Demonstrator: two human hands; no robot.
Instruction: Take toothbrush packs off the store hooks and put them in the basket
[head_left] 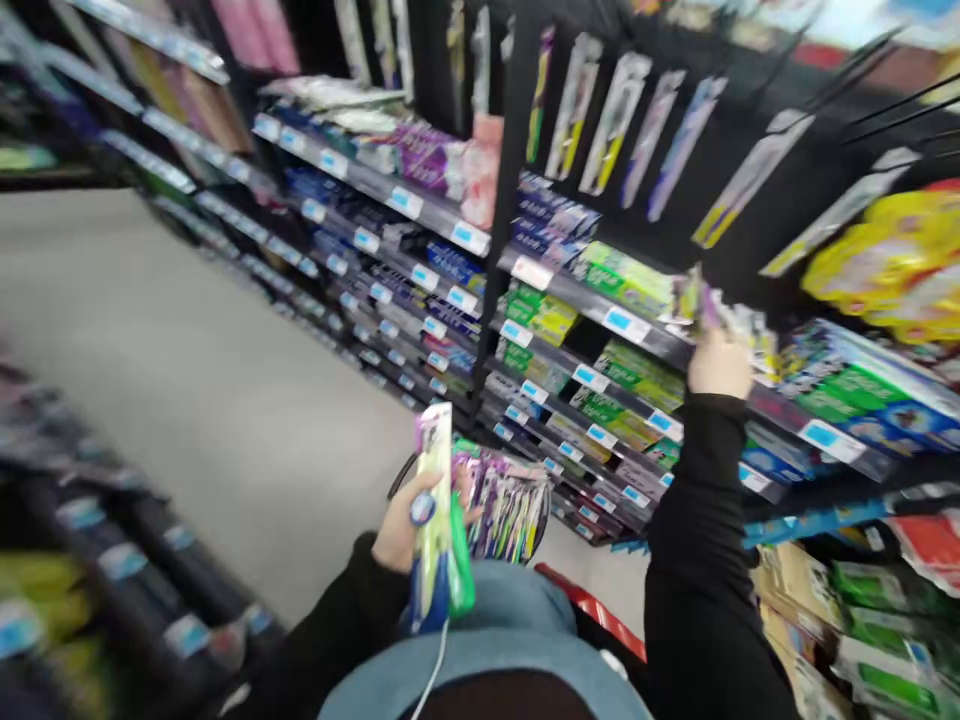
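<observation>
Low in the middle, my left hand is closed around several packaged toothbrushes, held upright; one pack has a round blue sticker and another shows green. Just behind them is a black-rimmed container crowded with colourful slim toothbrush packs. My right hand reaches forward to an upper shelf, its fingers bent among small purple, white and yellow packs. Blur and the back of the hand hide its fingertips, and what they grip is unclear.
Green toothpaste boxes fill the shelves left of my right hand. Toothbrush packs hang on hooks above. Yellow bags hang at the right, over blue-green boxes. A grey floor aisle runs along the left.
</observation>
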